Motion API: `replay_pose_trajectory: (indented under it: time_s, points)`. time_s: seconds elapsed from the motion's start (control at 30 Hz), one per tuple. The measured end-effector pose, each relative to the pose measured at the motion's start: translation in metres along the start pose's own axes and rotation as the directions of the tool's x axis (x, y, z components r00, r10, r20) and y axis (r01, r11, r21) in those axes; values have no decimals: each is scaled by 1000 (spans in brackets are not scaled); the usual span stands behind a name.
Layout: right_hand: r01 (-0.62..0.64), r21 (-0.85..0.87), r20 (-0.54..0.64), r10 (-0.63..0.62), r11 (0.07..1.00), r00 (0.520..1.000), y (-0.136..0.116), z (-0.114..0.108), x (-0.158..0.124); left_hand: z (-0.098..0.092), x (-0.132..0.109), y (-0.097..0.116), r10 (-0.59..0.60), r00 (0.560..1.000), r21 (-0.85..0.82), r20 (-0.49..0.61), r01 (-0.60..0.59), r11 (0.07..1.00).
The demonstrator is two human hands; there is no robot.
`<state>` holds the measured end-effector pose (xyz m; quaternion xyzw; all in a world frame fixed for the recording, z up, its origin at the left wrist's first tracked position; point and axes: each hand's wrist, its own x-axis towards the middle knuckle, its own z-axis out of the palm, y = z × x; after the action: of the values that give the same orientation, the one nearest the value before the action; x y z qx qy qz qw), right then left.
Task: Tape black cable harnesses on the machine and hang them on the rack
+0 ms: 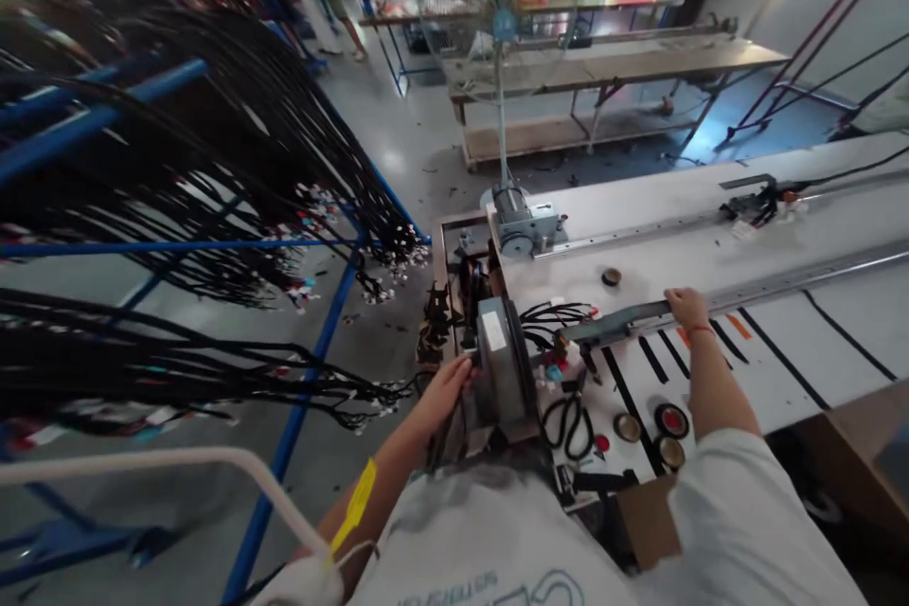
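Observation:
My left hand (pixel 449 388) reaches to the left side of a grey motor unit (pixel 501 369) at the end of the white bench (pixel 710 256); its fingers are partly hidden behind the unit. My right hand (pixel 686 307) rests closed on a grey metal bar (pixel 614 327) that runs along the bench rail. A bundle of black wires (pixel 550 314) lies between the motor and the bar. Black scissors (pixel 568 421) lie on the bench near me.
Blue racks (pixel 99 114) draped with black wire harnesses (pixel 213 161) fill the left. A standing fan (pixel 501 9) rises behind the bench end. Tape rolls (pixel 671 419) and a cardboard box (pixel 650 521) sit near me. Wooden tables (pixel 617 66) and people stand far back.

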<state>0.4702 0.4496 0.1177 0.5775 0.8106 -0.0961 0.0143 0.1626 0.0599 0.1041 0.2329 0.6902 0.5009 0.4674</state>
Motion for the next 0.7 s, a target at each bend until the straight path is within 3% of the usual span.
replay_pose_trajectory:
  time_s: [0.07,0.17,0.3,0.37,0.43,0.47,0.5,0.57,0.6,0.63,0.67,0.7]
  points:
    - [-47,-37,9,47,998,999,9,-10,1,-2,-9,6,1,998,-69,-57,-4,998]
    - [-107,-51,-144,99,993,985,34,-34,9,-10,-22,11,-2,997,-131,-80,-8,991]
    - [-62,26,-341,67,998,938,66,-70,26,-26,-29,8,-108,988,-111,106,120,987]
    - [-44,55,-410,62,998,910,65,-76,27,-26,-25,4,-165,961,-10,220,171,985]
    - [6,101,-509,47,995,860,46,-70,16,-21,-18,1,-175,954,85,244,159,984]
    - [70,145,-557,23,987,830,30,-63,5,-19,-14,2,-154,967,106,204,134,985]
    - [163,200,-590,-14,966,807,12,-54,-11,-18,-11,3,-118,986,103,120,106,989]
    - [377,393,-600,-76,839,796,-28,-36,-58,-27,-10,5,-44,993,53,-110,50,997]
    - [441,510,-537,-127,738,834,-48,-28,-87,-38,-14,7,-24,976,23,-216,29,999]
    - [447,635,-427,-195,630,883,-66,-23,-119,-50,-21,8,-16,954,-15,-298,12,1000]
    - [420,754,-283,-326,505,902,-85,-20,-151,-64,-29,8,-14,933,-63,-359,-9,998]
    - [351,864,-126,-520,360,844,-104,-18,-181,-76,-38,10,-13,916,-124,-401,-40,992]
